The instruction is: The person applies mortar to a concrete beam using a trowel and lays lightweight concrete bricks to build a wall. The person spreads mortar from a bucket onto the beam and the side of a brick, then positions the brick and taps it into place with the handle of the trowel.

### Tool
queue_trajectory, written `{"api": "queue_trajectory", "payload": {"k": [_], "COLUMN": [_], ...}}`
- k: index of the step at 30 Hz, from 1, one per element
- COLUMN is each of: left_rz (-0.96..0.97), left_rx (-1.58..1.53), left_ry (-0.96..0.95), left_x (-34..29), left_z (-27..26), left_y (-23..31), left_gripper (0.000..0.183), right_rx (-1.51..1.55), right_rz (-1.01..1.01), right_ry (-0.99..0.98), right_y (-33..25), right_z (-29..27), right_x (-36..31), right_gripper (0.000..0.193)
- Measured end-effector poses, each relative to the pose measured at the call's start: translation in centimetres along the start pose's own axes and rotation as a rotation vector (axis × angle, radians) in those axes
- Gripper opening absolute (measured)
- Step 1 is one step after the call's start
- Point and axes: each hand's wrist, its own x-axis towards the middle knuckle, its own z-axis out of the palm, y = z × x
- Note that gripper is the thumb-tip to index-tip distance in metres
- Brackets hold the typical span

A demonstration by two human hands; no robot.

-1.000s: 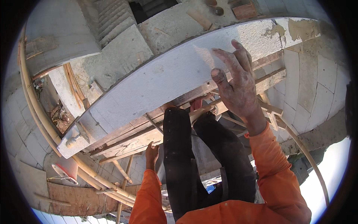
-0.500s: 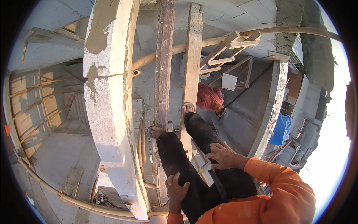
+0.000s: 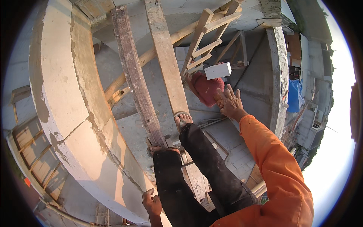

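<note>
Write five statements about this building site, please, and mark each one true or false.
The right hand has its fingers spread. True.
The left hand grips a trowel. False: no tool shows in the left hand.
The right foot rests on the lighter plank. True.
The blue tarp is left of the lighter plank. False: the blue tarp is to its right.
The white block is round. False: the white block is box-shaped.

Long orange sleeve (image 3: 274,162), black trousers (image 3: 206,157), worn sandals (image 3: 181,112)
</note>
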Motion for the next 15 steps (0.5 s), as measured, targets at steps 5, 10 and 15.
{"api": "queue_trajectory", "payload": {"k": [5,10,15], "left_rz": [0.020,-0.043,-0.068], "left_rx": [0.103,0.039,0.078], "left_ry": [0.095,0.076,-0.007], "left_x": [5.6,9.0,9.4], "left_z": [1.9,4.0,4.4], "left_y": [-2.0,-1.3,-1.1], "left_gripper": [0.024,0.019,0.023], "right_rx": [-0.192,-0.263,-0.345], "right_rz": [-0.148,-0.202,-0.241], "right_ry": [0.125,0.058,0.071], "right_y": [3.5,2.2,-0.6], "right_z": [6.5,8.6,9.1], "right_x": [11.5,16.0,15.5], "right_gripper": [0.105,0.124,0.101]}}
